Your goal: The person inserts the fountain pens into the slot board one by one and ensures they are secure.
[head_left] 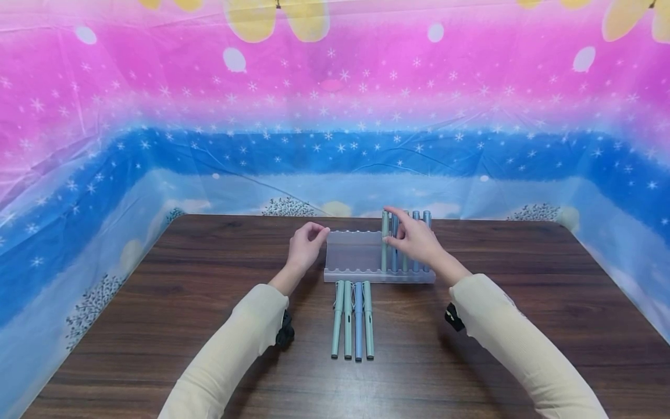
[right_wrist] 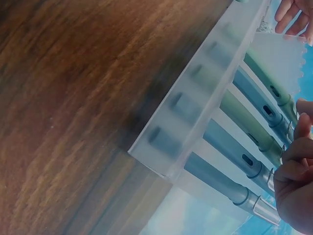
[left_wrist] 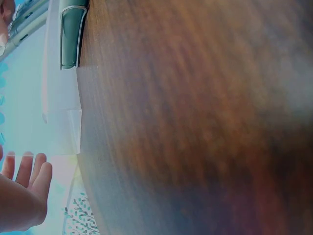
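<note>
A translucent pen rack (head_left: 353, 250) with a scalloped top and front ledge stands on the table. At its upper left corner my left hand (head_left: 305, 247) pinches the back panel's edge. My right hand (head_left: 419, 240) holds a green pen (head_left: 384, 256), index finger at its top end and thumb lower on its side. This pen stands upright in the rack, leftmost of the row. To its right stand more pens, blue (right_wrist: 225, 183) and green (right_wrist: 244, 120), partly behind the right hand in the head view. Before the rack lie green pens (head_left: 338, 326) and one blue pen (head_left: 358, 329), side by side.
The dark wooden table (head_left: 209, 262) extends to both sides of the rack. A patterned pink and blue cloth (head_left: 335, 151) hangs behind and around it. Black straps (head_left: 285, 330) show at both sleeve cuffs.
</note>
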The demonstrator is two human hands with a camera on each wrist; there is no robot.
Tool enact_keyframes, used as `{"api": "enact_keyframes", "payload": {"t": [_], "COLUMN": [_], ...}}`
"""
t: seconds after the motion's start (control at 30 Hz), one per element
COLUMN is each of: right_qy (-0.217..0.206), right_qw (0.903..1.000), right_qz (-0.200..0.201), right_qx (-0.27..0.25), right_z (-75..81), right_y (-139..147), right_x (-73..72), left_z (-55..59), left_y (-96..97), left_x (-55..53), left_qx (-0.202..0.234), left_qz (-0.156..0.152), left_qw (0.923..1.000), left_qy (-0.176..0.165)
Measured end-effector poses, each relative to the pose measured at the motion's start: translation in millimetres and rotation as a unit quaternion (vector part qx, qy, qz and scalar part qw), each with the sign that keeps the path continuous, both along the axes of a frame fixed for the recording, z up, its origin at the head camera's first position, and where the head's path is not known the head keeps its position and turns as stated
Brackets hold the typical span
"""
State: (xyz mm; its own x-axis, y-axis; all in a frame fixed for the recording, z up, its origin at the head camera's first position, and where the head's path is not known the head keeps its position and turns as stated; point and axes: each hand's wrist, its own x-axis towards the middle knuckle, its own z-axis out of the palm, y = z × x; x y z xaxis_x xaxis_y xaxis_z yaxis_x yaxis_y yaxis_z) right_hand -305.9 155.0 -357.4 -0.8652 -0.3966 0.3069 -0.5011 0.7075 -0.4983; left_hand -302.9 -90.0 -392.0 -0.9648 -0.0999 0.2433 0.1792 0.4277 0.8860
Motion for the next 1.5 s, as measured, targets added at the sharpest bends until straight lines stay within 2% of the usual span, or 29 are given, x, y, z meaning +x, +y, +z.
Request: {"api": "enact_keyframes", "payload": {"t": [0.53,1.3,1.5], "right_qy": [-0.018,-0.033,-0.026], "right_qw": [0.9998,0.9993,0.9992], "right_qz": [0.0,0.015,0.014], "right_qx": [0.008,-0.005,-0.025], "right_z": [3.4,5.6,3.6], "right_y": [-2.5,-0.2,2.1], "right_x": [-0.2,-1.4,0.2], "left_z": [1.1,1.2,0.7], "left_y": [-0.3,-0.3,-0.3], "left_x": [1.1,1.3,1.1], "left_qx": [-0.001,0.0,-0.002], "left_qz": [-0.002,-0.002,-0.004], "left_qw": [1.0,1.0,1.0], "left_qy": [-0.003,-0.003,0.001]}}
